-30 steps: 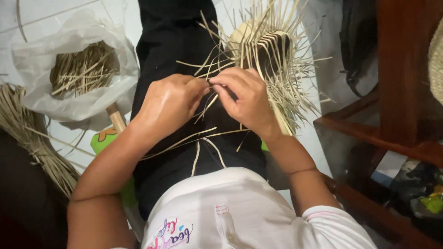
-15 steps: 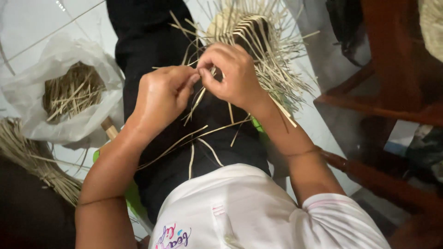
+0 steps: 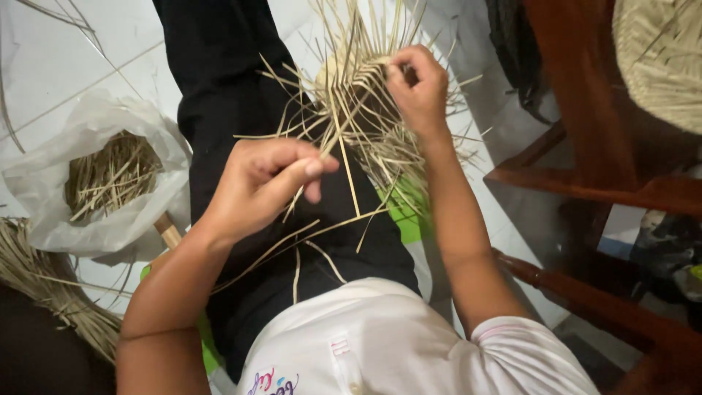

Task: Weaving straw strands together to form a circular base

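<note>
Landmark: the half-woven straw piece, resting on the person's black-trousered lap.
Left hand: just below and left of the woven piece, thumb and forefinger pinched on one loose straw strand that runs up into the weave.
Right hand: on the upper right edge of the woven piece, fingers curled over the woven band, gripping it.
Woven piece: a small tight core with many free ends bristling out all round; a few cut strips lie on the lap below it.
Handling (a judgement): light and springy, flat strands that bend but would likely crease or split if folded sharply; smooth enough to slip from a loose pinch. Best held at the woven core, each strand taken near its root rather than its tip.
Left of the woven piece: a clear plastic bag of straw offcuts on the white tiles, a straw bundle below it.
Right of the woven piece: dark wooden furniture.
</note>
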